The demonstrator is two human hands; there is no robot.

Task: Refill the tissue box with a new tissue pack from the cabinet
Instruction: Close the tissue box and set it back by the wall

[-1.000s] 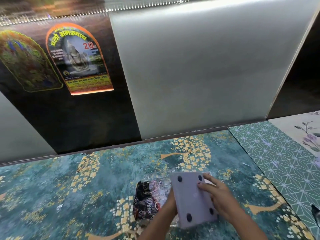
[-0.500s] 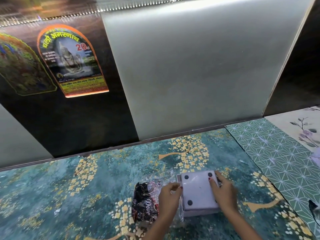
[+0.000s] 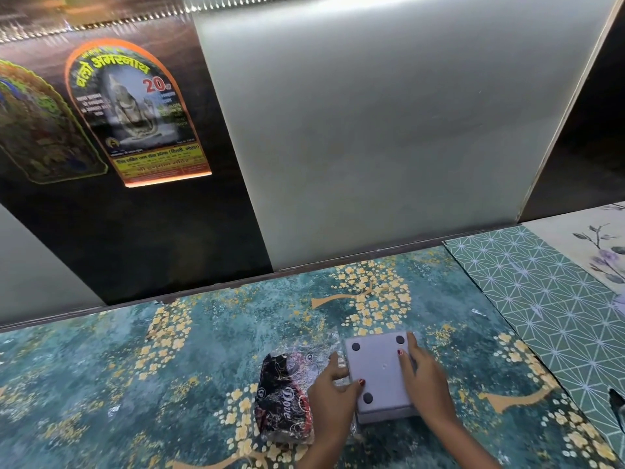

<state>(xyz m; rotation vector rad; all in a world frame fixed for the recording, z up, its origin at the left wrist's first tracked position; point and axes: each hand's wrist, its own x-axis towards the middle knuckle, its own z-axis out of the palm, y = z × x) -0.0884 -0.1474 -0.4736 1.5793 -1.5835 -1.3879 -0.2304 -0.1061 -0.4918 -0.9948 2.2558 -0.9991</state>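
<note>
A lilac tissue box (image 3: 378, 374) lies upside down on the teal floral counter (image 3: 169, 367), its flat base with black round feet facing up. My left hand (image 3: 333, 397) grips its left side, thumb on the base. Against the box's right side presses my right hand (image 3: 424, 380), fingers on the base. Just left of the box lies a crumpled black and red plastic tissue wrapper (image 3: 284, 404), partly under my left hand. Whether tissues are inside the box is hidden.
Frosted grey cabinet doors (image 3: 372, 130) rise right behind the counter. A dark panel (image 3: 152, 231) to the left carries two arched stickers. A green geometric mat (image 3: 541, 299) and a pale floral mat (image 3: 595, 245) cover the counter to the right.
The box base was tilted in my hands a second ago; it now lies flat and lower on the counter, with both hands clasping its sides.
</note>
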